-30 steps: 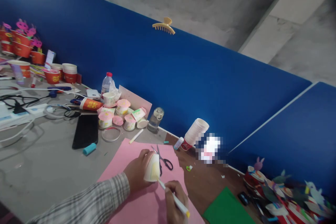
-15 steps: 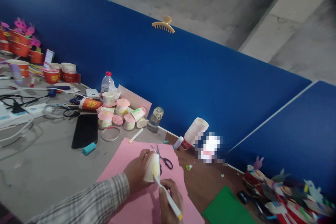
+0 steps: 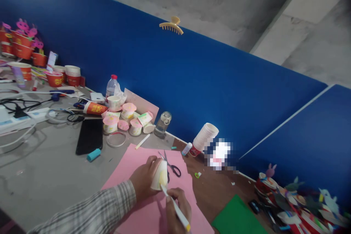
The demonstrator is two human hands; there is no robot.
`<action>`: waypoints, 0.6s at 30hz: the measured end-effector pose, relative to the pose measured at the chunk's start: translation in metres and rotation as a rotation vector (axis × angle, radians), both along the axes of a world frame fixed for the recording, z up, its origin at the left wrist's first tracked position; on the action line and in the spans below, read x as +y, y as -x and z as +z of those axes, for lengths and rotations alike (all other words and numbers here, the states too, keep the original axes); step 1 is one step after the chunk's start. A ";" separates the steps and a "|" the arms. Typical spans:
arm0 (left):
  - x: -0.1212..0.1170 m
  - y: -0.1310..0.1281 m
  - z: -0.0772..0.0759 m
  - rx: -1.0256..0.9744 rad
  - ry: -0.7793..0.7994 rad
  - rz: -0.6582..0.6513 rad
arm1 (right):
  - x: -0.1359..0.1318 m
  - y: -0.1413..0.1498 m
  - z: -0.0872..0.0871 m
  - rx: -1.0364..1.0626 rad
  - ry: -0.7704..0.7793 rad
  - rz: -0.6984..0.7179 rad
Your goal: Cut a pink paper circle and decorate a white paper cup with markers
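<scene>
My left hand (image 3: 144, 178) is wrapped round a white paper cup (image 3: 158, 178), tilted over the pink paper (image 3: 131, 166). Yellow colouring shows on the cup's side. Between the fingers of my right hand (image 3: 179, 204) is a white marker (image 3: 178, 211) with a yellow end, its tip against the cup near the lower rim. Just behind the cup lie scissors (image 3: 170, 165) with dark handles, partly hidden by it. A second white marker (image 3: 143, 141) rests at the pink paper's far edge.
Several decorated cups (image 3: 135, 127) and a glass jar (image 3: 162, 125) stand behind the paper. A black phone (image 3: 89, 136) and teal cap (image 3: 93, 155) lie left. Right are stacked cups (image 3: 204, 138), a glue stick (image 3: 187, 148), green paper (image 3: 237, 216) and several crafted cups (image 3: 293, 204).
Almost nothing differs. The marker's tip stays at the cup's lower part, with only a very slight shift of the hand and marker; the whole view has moved a few pixels.
</scene>
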State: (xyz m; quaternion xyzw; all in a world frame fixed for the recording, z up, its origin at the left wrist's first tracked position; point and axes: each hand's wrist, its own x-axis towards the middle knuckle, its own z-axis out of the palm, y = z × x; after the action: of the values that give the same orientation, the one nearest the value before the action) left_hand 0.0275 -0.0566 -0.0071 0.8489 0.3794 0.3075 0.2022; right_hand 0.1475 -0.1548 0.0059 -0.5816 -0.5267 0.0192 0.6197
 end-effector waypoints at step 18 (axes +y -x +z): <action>0.000 0.000 0.004 -0.022 0.075 -0.016 | -0.001 -0.014 0.002 0.010 -0.045 0.100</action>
State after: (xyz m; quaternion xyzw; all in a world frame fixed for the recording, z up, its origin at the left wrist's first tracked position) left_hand 0.0272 -0.0568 -0.0036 0.8402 0.3818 0.3006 0.2405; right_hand 0.1616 -0.1556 0.0082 -0.5401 -0.5525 0.0412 0.6335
